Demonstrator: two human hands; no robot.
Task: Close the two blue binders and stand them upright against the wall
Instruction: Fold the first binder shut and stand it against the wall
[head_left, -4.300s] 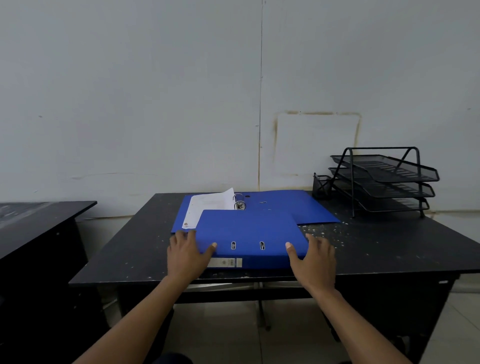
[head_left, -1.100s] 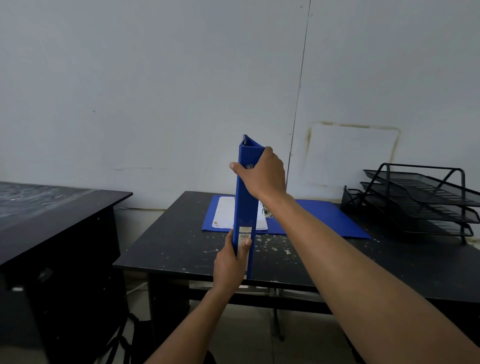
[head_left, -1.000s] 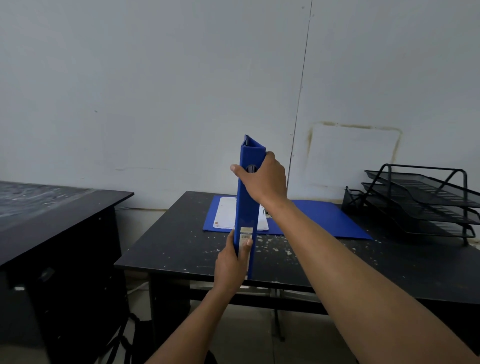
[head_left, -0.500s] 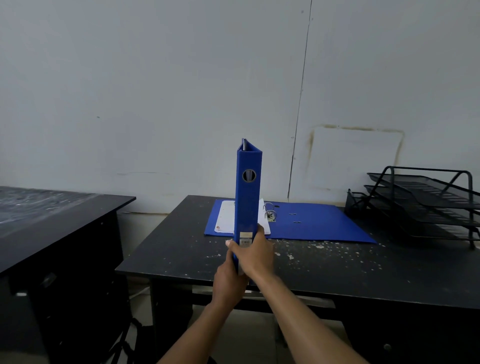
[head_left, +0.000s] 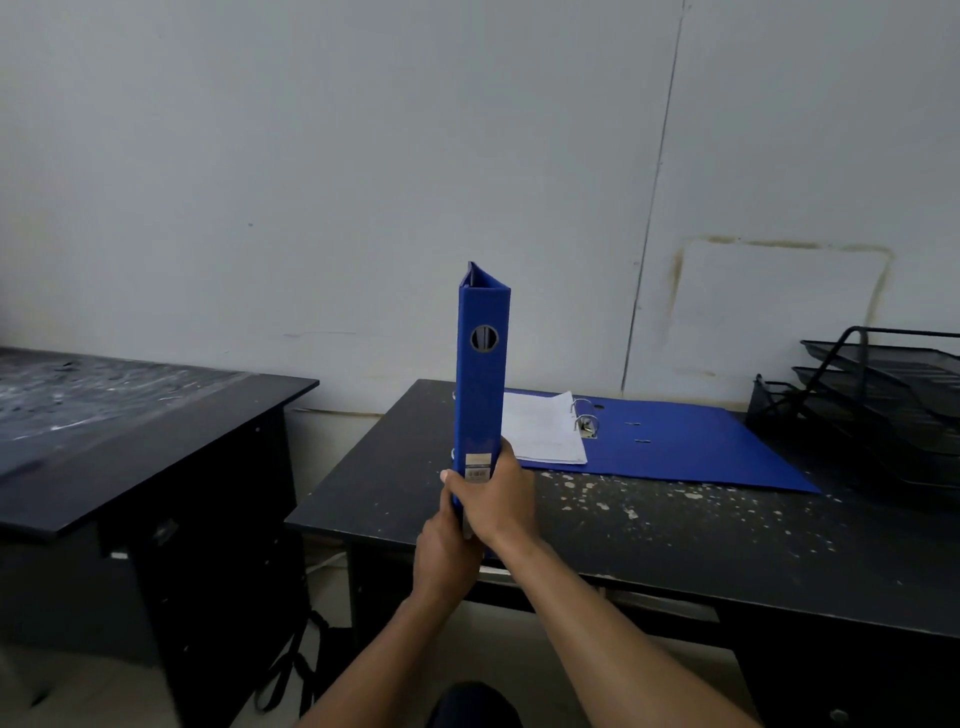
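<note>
Since a moment ago our right hand (head_left: 501, 499) has slid from the closed binder (head_left: 480, 384)'s top to its base, joining our left hand (head_left: 447, 540); both grip it upright above the desk (head_left: 675, 525)'s near edge. Next, we carry it toward twelve o'clock to the wall (head_left: 363, 182). The open binder (head_left: 675, 447) lies flat at one o'clock, awaiting closing.

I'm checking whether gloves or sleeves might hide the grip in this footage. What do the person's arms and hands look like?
Both forearms are bare up to the bottom edge of the picture: no sleeves show. The left hand and right hand wear no gloves. I see no watch, bracelet or ring on the parts that show, though the fingers are partly hidden. No markings are visible.
</note>
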